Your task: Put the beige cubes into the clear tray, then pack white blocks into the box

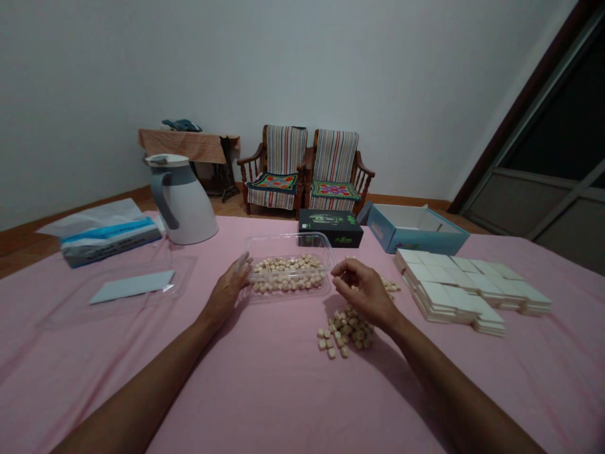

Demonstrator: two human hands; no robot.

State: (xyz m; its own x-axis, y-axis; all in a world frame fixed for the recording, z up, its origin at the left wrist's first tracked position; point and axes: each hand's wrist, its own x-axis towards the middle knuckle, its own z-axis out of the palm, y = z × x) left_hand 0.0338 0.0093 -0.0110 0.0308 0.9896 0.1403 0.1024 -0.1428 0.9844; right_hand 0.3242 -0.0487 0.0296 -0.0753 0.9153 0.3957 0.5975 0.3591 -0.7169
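Note:
A clear plastic container (285, 242) stands on the pink cloth, its bottom covered with small pale wooden cubes (288, 284). My left hand (229, 289) grips the container's left side, with the fingertips at its rim. Just off the container's right side is my right hand (366, 291), its fingers curled in and the thumb close to them. Whether anything lies between those fingers is hidden. Beneath and beside this hand sits a loose pile of the same wooden cubes (347, 329); a few more show behind it, partly covered by the hand.
At the right are stacked pale square tiles (454, 284) and an open blue box (416, 236). A black box (329, 228) stands behind the container. Leftward are a white jug (191, 211), a tissue pack (111, 239) and a clear lid (182, 277) with a pale strip (132, 287).

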